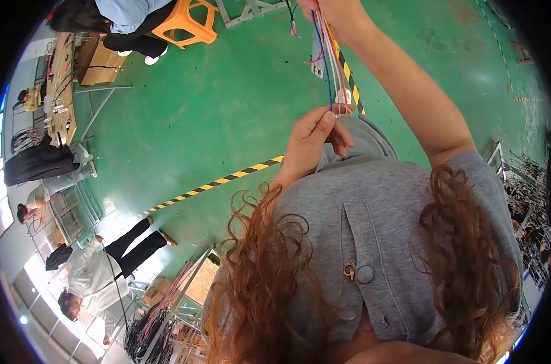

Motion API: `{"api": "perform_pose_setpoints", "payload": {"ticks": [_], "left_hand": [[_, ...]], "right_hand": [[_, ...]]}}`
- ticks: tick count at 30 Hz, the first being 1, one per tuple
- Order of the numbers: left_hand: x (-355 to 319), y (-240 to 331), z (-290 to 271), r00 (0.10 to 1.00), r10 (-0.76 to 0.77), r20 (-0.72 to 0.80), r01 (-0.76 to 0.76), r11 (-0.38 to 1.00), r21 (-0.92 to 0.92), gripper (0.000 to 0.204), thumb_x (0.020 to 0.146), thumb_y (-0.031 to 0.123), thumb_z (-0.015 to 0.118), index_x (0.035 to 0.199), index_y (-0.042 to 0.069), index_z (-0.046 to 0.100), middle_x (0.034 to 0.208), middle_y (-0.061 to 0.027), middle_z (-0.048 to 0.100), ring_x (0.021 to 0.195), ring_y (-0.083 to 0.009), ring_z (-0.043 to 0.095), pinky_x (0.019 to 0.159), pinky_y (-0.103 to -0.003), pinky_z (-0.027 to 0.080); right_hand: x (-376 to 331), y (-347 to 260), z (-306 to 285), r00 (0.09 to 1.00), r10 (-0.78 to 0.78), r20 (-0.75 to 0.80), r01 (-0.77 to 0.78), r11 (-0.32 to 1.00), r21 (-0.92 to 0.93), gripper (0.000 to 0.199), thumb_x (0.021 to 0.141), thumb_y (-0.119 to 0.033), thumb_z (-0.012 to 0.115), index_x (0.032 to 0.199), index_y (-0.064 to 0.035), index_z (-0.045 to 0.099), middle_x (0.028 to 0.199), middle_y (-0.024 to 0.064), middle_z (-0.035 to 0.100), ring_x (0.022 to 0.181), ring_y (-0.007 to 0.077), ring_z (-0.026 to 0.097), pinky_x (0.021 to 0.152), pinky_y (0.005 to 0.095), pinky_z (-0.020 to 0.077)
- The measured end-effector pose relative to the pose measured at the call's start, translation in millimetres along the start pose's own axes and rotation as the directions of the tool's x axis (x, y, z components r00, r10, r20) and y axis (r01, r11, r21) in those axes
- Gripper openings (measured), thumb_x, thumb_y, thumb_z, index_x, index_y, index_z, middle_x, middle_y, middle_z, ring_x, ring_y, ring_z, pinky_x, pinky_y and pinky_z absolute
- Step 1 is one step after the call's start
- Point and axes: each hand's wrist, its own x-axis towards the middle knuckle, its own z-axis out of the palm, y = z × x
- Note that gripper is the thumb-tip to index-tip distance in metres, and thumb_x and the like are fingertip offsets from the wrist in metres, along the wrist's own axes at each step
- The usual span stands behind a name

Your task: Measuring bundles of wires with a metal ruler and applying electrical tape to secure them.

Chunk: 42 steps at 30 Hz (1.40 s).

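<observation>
Green workshop floor (184,109), crossed by yellow-and-black striped tape (227,178), lies beneath two bare hands. At the upper edge the right hand (345,21), partly cut off, has its fingers closed around a bundle of coloured wires (334,64), which runs down to the left hand (315,136); there, thumb and fingers pinch the wires near their lower ends. Curly hair (263,267) hides part of the left forearm. Upper left: orange plastic stool (187,24), seated person (127,11), cardboard box (102,65), long surface (60,79). Right rim: probably piled cables (527,194), blurred.
</observation>
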Motion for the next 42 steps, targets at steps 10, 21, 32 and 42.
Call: {"api": "perform_pose_setpoints", "payload": {"ticks": [10, 21, 32, 42], "left_hand": [[-0.4, 5.7, -6.3, 0.986, -0.03, 0.166, 0.052, 0.99, -0.13, 0.041, 0.095, 0.027, 0.032, 0.117, -0.005, 0.045, 0.064, -0.0082, 0.058, 0.047, -0.0108, 0.048, 0.047, -0.021, 0.038], [0.9, 6.9, -9.1, 0.974, -0.11, 0.199, 0.142, 0.978, -0.153, 0.045, 0.094, 0.031, 0.033, 0.117, -0.006, 0.045, 0.052, -0.0039, 0.051, 0.039, -0.0064, 0.032, 0.038, -0.019, 0.026], [1.4, 17.9, -9.4, 0.979, -0.128, 0.156, 0.118, 0.991, 0.068, 0.044, 0.094, 0.034, 0.032, 0.11, -0.001, 0.053, 0.045, -0.0004, 0.044, 0.037, -0.0046, 0.029, 0.038, -0.019, 0.023], [1.9, 14.1, -15.2, 0.988, -0.107, 0.114, 0.104, 0.994, 0.031, 0.038, 0.093, 0.031, 0.035, 0.095, -0.001, 0.056, 0.045, 0.0021, 0.041, 0.038, -0.0045, 0.031, 0.039, -0.02, 0.024]], "right_hand": [[-22.7, -5.9, 1.3, 0.968, -0.174, 0.181, 0.12, 0.953, 0.277, 0.035, 0.092, -0.037, 0.039, 0.07, -0.0108, 0.046, 0.047, -0.0027, 0.039, 0.04, 0.0083, 0.035, 0.039, 0.0227, 0.0295], [-36.0, -9.1, 6.9, 0.999, -0.047, 0.004, 0.047, 0.999, 0.02, 0.037, 0.092, -0.036, 0.038, 0.066, -0.0107, 0.044, 0.045, -0.0023, 0.036, 0.037, 0.0086, 0.033, 0.036, 0.0233, 0.0272], [-14.2, 18.5, -1.5, 0.941, -0.328, -0.088, 0.307, 0.932, -0.191, 0.036, 0.092, -0.033, 0.039, 0.066, -0.0082, 0.042, 0.052, -0.003, 0.035, 0.046, 0.0075, 0.032, 0.043, 0.0242, 0.0273], [-8.2, 21.7, -3.0, 0.924, -0.361, -0.129, 0.313, 0.904, -0.291, 0.031, 0.091, -0.028, 0.041, 0.068, -0.007, 0.042, 0.057, -0.0019, 0.034, 0.053, 0.0087, 0.032, 0.048, 0.0261, 0.0295]]}}
